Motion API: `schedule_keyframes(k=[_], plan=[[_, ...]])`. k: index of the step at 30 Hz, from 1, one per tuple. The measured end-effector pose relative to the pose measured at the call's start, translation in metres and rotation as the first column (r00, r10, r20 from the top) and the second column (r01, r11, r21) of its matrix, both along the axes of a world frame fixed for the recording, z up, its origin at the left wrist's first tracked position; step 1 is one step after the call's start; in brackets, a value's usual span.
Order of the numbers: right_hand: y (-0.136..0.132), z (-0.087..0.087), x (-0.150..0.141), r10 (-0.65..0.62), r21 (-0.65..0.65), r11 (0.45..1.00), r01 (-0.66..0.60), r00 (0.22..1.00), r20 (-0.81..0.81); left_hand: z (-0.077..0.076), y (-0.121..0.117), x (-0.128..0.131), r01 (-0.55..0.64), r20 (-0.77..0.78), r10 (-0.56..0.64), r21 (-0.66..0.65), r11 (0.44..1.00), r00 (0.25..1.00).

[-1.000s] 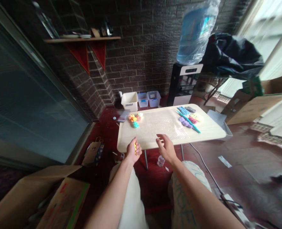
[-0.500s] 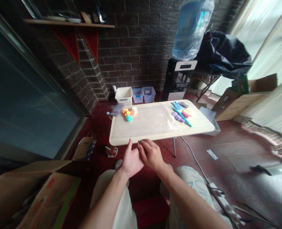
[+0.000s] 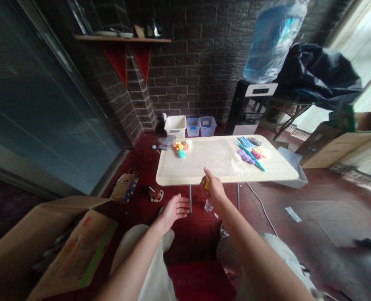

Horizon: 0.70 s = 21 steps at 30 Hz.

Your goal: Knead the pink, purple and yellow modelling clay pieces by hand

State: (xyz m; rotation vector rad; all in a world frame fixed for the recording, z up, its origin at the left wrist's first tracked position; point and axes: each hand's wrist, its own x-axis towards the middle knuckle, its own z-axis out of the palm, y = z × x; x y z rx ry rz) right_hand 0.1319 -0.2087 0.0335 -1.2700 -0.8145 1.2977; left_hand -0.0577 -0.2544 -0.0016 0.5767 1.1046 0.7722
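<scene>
From the head view, the right hand has its grip closed round a small yellow piece, held at the near edge of the pale desk. The left hand hangs lower, fingers loosely spread, holding nothing, above the red floor. Colourful clay lumps sit at the desk's far left corner, more clay pieces to the right.

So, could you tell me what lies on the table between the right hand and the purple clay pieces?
In the head view, only bare clear mat lies between the right hand and the purple clay pieces.
</scene>
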Motion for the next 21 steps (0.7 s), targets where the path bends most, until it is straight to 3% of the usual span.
schedule_keyframes(k=[5,10,16,19,21], plan=[[-0.014,-0.018,-0.007,0.087,-0.109,0.988,-0.109,0.979,-0.187,-0.009,-0.022,-0.023,0.020,-0.062,-0.022,-0.035,0.999,0.998],[-0.029,-0.025,0.001,0.137,-0.062,0.986,-0.153,0.968,-0.210,-0.008,-0.037,-0.035,-0.048,-0.105,0.046,-0.018,0.999,0.993],[-0.023,-0.018,-0.007,0.113,0.043,0.993,-0.112,0.993,-0.020,0.006,-0.044,-0.008,-0.082,-0.075,0.084,0.020,0.996,0.994],[-0.026,-0.008,-0.010,0.068,0.127,0.988,-0.089,0.985,0.160,0.021,-0.043,0.018,-0.060,0.036,0.058,0.033,0.998,0.998],[-0.034,0.002,-0.011,0.023,0.206,0.974,-0.088,0.954,0.299,0.030,-0.040,0.035,-0.045,0.197,0.048,-0.023,0.999,0.979]])
